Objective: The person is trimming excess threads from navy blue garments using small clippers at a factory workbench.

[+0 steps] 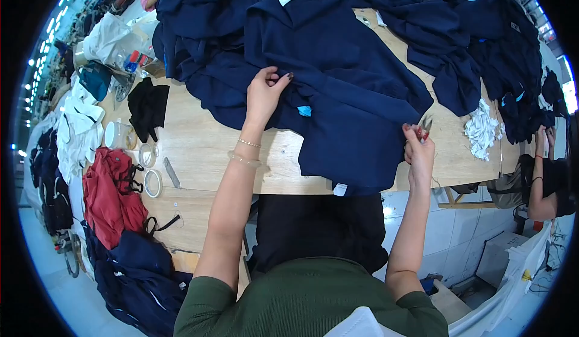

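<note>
A navy garment [356,132] lies spread over the table in front of me, one end hanging past the near edge. It has a light blue tag [304,111] in its middle and a small white label [340,190] at its lower edge. My left hand [265,95] rests on its upper left part, fingers curled in a pinch at a fold of the cloth. In my right hand [419,153] is a pair of thread snips [426,124], blades pointing up and away from me, beside the garment's right edge.
More navy garments [205,29] are heaped at the back, with others [458,29] at right. White cloth scraps [481,129] lie on the right. Tape rolls [152,183], a red garment [111,195] and a black cloth [148,108] are on the left. A co-worker's arm [538,180] reaches in at far right.
</note>
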{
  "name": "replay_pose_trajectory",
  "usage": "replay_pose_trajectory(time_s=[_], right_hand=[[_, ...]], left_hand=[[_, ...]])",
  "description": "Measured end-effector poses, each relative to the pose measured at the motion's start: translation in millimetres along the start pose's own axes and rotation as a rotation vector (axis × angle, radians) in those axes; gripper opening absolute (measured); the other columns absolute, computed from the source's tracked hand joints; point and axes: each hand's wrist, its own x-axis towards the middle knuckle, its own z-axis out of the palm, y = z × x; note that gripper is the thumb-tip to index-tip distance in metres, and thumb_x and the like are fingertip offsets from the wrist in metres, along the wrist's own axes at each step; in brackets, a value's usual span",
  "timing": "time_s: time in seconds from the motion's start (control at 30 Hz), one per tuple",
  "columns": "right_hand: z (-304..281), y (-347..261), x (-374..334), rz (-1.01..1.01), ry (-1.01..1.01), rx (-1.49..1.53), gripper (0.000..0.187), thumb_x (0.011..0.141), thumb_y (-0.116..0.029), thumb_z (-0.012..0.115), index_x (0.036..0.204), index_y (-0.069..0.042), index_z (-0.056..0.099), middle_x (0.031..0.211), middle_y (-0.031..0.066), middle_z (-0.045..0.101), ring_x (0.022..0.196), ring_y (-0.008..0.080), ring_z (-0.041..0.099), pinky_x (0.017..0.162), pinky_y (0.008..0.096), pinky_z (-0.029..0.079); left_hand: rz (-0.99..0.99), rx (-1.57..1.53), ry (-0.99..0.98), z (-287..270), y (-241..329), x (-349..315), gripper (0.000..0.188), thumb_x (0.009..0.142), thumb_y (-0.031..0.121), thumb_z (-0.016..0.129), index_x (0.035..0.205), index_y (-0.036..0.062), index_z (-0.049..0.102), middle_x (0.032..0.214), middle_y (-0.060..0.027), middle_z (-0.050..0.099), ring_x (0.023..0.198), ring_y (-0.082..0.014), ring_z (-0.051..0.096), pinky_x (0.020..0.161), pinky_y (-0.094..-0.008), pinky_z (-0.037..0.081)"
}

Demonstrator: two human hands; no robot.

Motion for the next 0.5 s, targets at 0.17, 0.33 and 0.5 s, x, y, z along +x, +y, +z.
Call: replay_pose_trajectory(time_s=[0.17,0.33,0.5], right_hand=[[4.0,-13.1,3.5,-0.187,0.102,-0.042,0.011,0.087,-0.014,0.073,0.091,-0.006,0.067,0.065,-0.0086,0.052,0.048,-0.0013,0.032,0.044,0.0187,0.019],[-3.2,-31.0,1.3,-0.242,0.155,-0.048,0.013,0.091,-0.017,0.070,0.090,-0.005,0.065,0.062,-0.0093,0.049,0.049,-0.0010,0.032,0.043,0.0193,0.021],[-0.2,-41.3,0.7,-0.245,0.075,0.125,0.012,0.092,-0.017,0.067,0.093,-0.006,0.062,0.060,-0.0087,0.044,0.045,0.0009,0.030,0.042,0.0194,0.021]], left_hand=[[0.003,-0.126,0.115,10.4,-10.5,8.4,0.031,0.079,0.016,0.078,0.101,-0.0021,0.067,0.088,-0.0115,0.067,0.072,-0.0168,0.061,0.070,-0.0297,0.051],[0.028,-0.077,0.144,6.1,-4.0,13.9,0.024,0.079,0.010,0.076,0.097,-0.0010,0.066,0.090,-0.0106,0.064,0.069,-0.0184,0.060,0.069,-0.0292,0.050],[0.174,0.119,0.264,6.7,-1.1,18.5,0.039,0.077,0.009,0.077,0.110,0.0000,0.058,0.095,-0.0133,0.057,0.073,-0.0231,0.057,0.071,-0.0329,0.050]])
